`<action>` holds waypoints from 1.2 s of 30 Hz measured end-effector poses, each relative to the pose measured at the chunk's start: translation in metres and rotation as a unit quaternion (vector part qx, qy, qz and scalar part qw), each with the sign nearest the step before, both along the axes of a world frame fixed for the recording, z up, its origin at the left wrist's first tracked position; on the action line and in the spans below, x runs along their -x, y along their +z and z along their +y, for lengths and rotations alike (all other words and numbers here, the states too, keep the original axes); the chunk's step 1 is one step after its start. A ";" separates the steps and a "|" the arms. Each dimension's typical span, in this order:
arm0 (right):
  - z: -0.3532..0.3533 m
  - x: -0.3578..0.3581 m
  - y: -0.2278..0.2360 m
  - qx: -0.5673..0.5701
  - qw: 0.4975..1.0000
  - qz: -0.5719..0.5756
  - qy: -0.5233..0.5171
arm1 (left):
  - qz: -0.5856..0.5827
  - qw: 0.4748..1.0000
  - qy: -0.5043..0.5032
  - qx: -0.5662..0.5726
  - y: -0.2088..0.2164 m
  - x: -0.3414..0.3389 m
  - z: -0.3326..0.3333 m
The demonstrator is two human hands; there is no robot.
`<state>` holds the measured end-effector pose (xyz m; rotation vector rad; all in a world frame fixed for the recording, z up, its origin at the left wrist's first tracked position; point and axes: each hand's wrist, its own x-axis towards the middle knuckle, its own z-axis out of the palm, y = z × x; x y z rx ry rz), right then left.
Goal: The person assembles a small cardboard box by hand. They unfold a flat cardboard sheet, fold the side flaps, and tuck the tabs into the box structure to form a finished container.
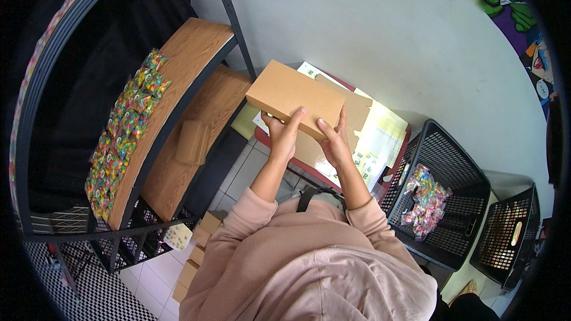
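The left hand point(284, 137) and right hand point(337, 147) are holding a brown box point(297, 92) above a red table point(260, 139) and its papers point(382, 137), thumbs pressing its near side, other fingers partly curling around it; light, even pressure should be keeping it level and undented.

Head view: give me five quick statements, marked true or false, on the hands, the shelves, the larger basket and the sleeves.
1. The left hand and the right hand both hold the brown box. True.
2. Brown cardboard lies on the lower shelf. True.
3. The colourful packets lie there too. False: they lie on the upper shelf.
4. The pile of packets in the larger black basket is mostly black. False: it is mostly pink and red.
5. The sleeves are dark blue. False: they are dusty pink.
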<state>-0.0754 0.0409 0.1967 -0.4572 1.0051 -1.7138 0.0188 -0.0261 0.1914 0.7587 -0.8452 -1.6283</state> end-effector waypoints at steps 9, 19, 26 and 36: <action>-0.004 0.003 -0.003 -0.033 0.983 -0.152 0.101 | -0.068 0.992 0.056 0.095 0.025 -0.005 0.021; -0.009 -0.010 0.001 0.015 0.909 -0.333 0.251 | -0.126 0.960 0.117 0.223 0.049 -0.037 0.004; -0.017 -0.031 0.005 -0.067 0.969 -0.142 0.189 | -0.086 0.990 0.092 0.061 0.031 -0.046 0.006; -0.020 -0.072 -0.034 -0.137 0.976 -0.020 0.169 | 0.008 0.993 0.061 -0.102 -0.056 -0.099 0.012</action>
